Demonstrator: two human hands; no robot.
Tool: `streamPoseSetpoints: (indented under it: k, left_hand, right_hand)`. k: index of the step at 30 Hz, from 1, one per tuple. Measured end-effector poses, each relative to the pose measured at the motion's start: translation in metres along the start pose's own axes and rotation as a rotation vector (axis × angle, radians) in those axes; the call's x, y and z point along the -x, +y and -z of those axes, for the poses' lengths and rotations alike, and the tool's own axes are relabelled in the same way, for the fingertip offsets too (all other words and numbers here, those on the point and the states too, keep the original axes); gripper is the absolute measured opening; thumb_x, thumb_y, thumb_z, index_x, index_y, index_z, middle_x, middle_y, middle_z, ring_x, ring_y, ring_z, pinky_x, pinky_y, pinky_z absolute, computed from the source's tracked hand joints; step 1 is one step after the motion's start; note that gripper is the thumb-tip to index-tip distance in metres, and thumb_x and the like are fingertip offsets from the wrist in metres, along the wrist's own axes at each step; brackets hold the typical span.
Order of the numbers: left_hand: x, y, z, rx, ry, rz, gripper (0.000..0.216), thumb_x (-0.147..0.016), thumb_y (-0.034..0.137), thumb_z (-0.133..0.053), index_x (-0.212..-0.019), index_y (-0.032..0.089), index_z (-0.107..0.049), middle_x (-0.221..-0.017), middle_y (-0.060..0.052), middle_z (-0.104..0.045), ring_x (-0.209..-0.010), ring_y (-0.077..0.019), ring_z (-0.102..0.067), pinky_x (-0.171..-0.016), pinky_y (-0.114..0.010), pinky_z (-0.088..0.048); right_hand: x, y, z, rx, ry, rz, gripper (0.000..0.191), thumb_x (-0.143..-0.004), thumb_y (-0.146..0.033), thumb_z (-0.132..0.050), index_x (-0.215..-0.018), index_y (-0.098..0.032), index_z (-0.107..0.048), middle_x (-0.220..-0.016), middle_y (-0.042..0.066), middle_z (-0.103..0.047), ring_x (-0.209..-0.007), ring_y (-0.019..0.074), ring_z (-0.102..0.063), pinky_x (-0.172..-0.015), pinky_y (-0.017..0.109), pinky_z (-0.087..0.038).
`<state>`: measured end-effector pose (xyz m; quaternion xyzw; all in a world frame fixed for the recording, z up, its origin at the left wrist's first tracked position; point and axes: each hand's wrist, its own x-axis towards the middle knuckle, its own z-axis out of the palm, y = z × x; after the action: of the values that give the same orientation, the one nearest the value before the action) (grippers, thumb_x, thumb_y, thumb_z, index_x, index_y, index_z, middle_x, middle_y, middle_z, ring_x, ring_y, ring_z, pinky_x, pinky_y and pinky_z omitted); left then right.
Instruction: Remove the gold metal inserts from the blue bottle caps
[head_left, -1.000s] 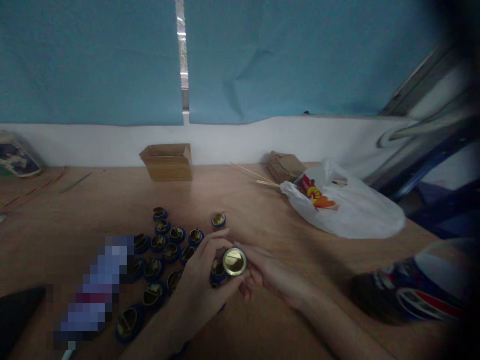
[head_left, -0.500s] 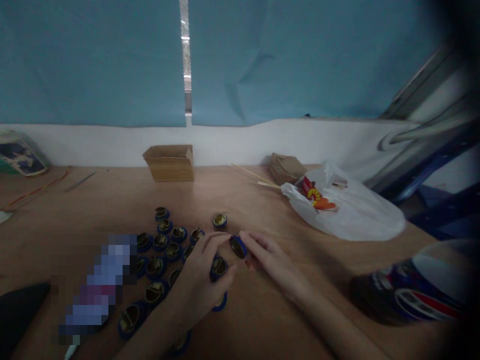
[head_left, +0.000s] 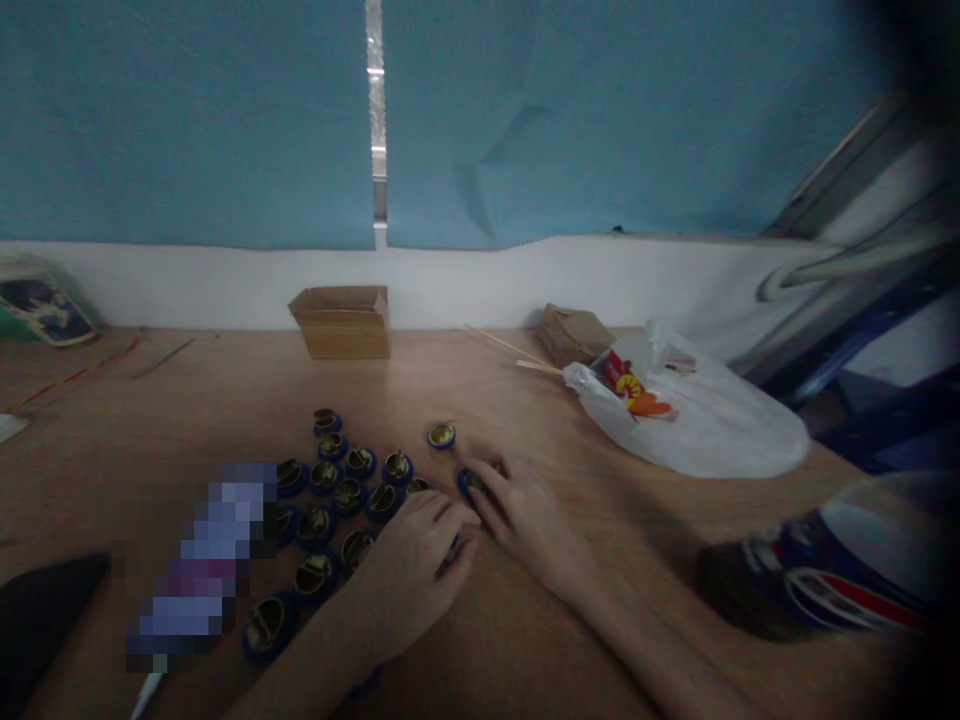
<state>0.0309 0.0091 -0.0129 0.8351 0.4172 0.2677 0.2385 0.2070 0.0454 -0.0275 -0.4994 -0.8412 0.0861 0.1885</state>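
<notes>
Several blue-rimmed gold caps [head_left: 335, 494] lie clustered on the wooden table [head_left: 225, 400]. My left hand [head_left: 412, 570] rests low at the cluster's right edge, fingers curled down over a cap that shows only as a blue sliver. My right hand [head_left: 525, 520] lies beside it, and its fingertips hold one blue-rimmed cap [head_left: 470, 480] down on the table. A single cap [head_left: 441, 435] sits apart, just beyond both hands.
At the back by the wall stand a small open cardboard box [head_left: 341, 322], a brown paper packet [head_left: 574, 335] and thin wooden sticks [head_left: 510, 350]. A white plastic bag [head_left: 697, 420] lies at the right. A blurred-out object [head_left: 202, 570] lies left of the caps.
Both hands have come down from holding a cap up facing me. The cap has tilted over and gone down onto the table under my right fingertips, and my left hand has sunk onto the pile.
</notes>
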Motion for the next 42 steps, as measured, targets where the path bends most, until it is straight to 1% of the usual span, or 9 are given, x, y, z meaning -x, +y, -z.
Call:
streamPoseSetpoints:
  k: [5,10,16,22,29,31,36,39,42]
  left_hand:
    - [0.000,-0.001,-0.001,-0.103,-0.040,-0.017,0.018,-0.092,0.013,-0.044,-0.098,0.017,-0.060,-0.100,-0.007,-0.065,-0.098,-0.0233,-0.058,-0.090,-0.042,-0.047]
    - [0.001,-0.004,-0.002,-0.165,-0.077,-0.015,0.019,-0.094,0.014,-0.041,-0.098,0.017,-0.059,-0.096,-0.007,-0.065,-0.093,-0.0230,-0.060,-0.086,-0.041,-0.050]
    - [0.001,-0.006,-0.003,-0.224,-0.077,-0.040,0.019,-0.094,0.013,-0.039,-0.093,0.016,-0.058,-0.094,-0.007,-0.064,-0.092,-0.0227,-0.060,-0.085,-0.040,-0.050]
    - [-0.001,-0.007,0.001,-0.250,0.039,-0.030,0.019,-0.093,0.014,-0.041,-0.088,0.017,-0.059,-0.089,-0.006,-0.064,-0.089,-0.0229,-0.060,-0.083,-0.040,-0.049]
    - [-0.004,-0.005,0.006,-0.202,0.200,0.051,0.015,-0.090,0.011,-0.046,-0.086,0.017,-0.060,-0.086,-0.006,-0.066,-0.087,-0.0232,-0.060,-0.081,-0.040,-0.049]
    - [-0.004,-0.005,0.007,-0.183,0.270,0.083,0.014,-0.089,0.010,-0.047,-0.085,0.016,-0.059,-0.086,-0.007,-0.066,-0.087,-0.0237,-0.060,-0.081,-0.040,-0.050]
    - [-0.006,-0.011,0.009,-0.141,0.429,0.132,0.011,-0.086,0.009,-0.051,-0.089,0.017,-0.059,-0.088,-0.007,-0.067,-0.089,-0.0242,-0.061,-0.083,-0.042,-0.050]
    - [-0.007,-0.015,0.012,-0.135,0.521,0.160,0.016,-0.084,0.010,-0.052,-0.098,0.016,-0.058,-0.095,-0.009,-0.067,-0.094,-0.0251,-0.062,-0.087,-0.043,-0.051]
    - [-0.007,-0.018,0.016,-0.084,0.566,0.152,0.034,-0.086,0.017,-0.055,-0.120,0.014,-0.052,-0.115,-0.013,-0.064,-0.110,-0.0265,-0.059,-0.096,-0.044,-0.048]
  right_hand:
    - [0.000,0.007,-0.006,0.069,0.023,0.056,0.034,-0.091,-0.014,-0.046,-0.121,-0.020,-0.058,-0.105,0.012,-0.061,-0.092,0.0241,-0.059,-0.082,0.040,-0.048]
    - [-0.002,0.011,-0.003,0.151,0.059,-0.037,0.038,-0.091,-0.013,-0.045,-0.127,-0.019,-0.054,-0.108,0.014,-0.061,-0.096,0.0261,-0.060,-0.084,0.042,-0.049]
    - [-0.004,0.005,0.005,0.126,0.117,-0.067,0.025,-0.092,-0.021,-0.046,-0.112,-0.015,-0.058,-0.107,0.015,-0.062,-0.099,0.0276,-0.059,-0.086,0.044,-0.048]
    - [-0.009,0.003,-0.002,0.183,0.114,0.039,0.026,-0.091,-0.019,-0.046,-0.114,-0.012,-0.057,-0.115,0.016,-0.061,-0.106,0.0291,-0.056,-0.090,0.046,-0.045]
    - [-0.032,0.003,-0.003,0.175,-0.015,0.194,0.043,-0.089,-0.013,-0.047,-0.131,-0.015,-0.047,-0.127,0.018,-0.056,-0.113,0.0299,-0.054,-0.094,0.048,-0.041]
    - [-0.042,0.005,-0.005,0.148,-0.021,0.203,0.038,-0.088,-0.013,-0.047,-0.127,-0.016,-0.050,-0.123,0.017,-0.059,-0.112,0.0295,-0.054,-0.094,0.048,-0.041]
    - [-0.059,0.007,-0.008,0.059,0.011,0.203,0.013,-0.092,-0.017,-0.048,-0.098,-0.017,-0.059,-0.105,0.012,-0.065,-0.101,0.0245,-0.060,-0.092,0.043,-0.041]
    - [-0.058,0.004,-0.001,-0.029,0.054,0.167,0.014,-0.096,-0.026,-0.044,-0.097,-0.018,-0.056,-0.092,0.007,-0.065,-0.085,0.0190,-0.062,-0.079,0.033,-0.048]
    - [-0.051,-0.003,0.010,-0.220,0.092,0.112,0.018,-0.098,-0.032,-0.041,-0.098,-0.019,-0.053,-0.082,0.003,-0.062,-0.073,0.0150,-0.060,-0.066,0.026,-0.048]
